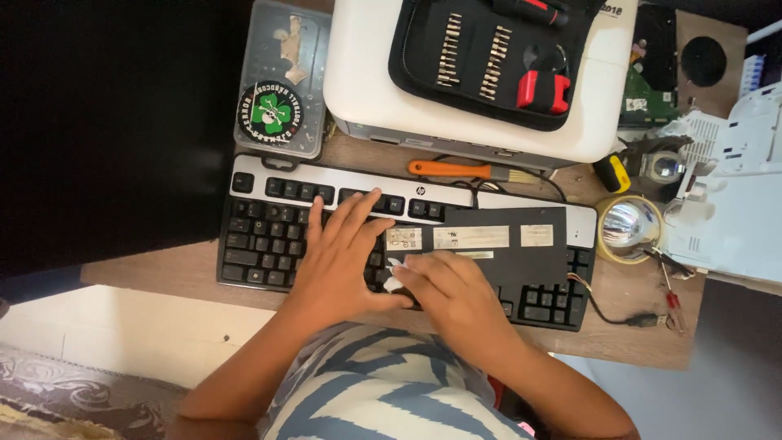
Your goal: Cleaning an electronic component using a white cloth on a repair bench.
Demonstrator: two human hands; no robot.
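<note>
Keyboard (pixel 269 236) keys under both hands and black flat panel (pixel 497 244) hidden

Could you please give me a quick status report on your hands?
Left hand flat on keyboard. Right hand on black panel, pinching something small and white. Nothing obstructing.

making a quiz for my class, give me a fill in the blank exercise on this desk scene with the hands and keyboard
1. The left hand lies flat on the keys of a black and silver ____.
2. The right hand rests on a flat ____ panel that bears pale labels and lies across the keyboard.
3. The brush behind the keyboard has an ____ handle.
4. The open tool kit sits on top of a ____ box.

Missing words: keyboard; black; orange; white
</note>
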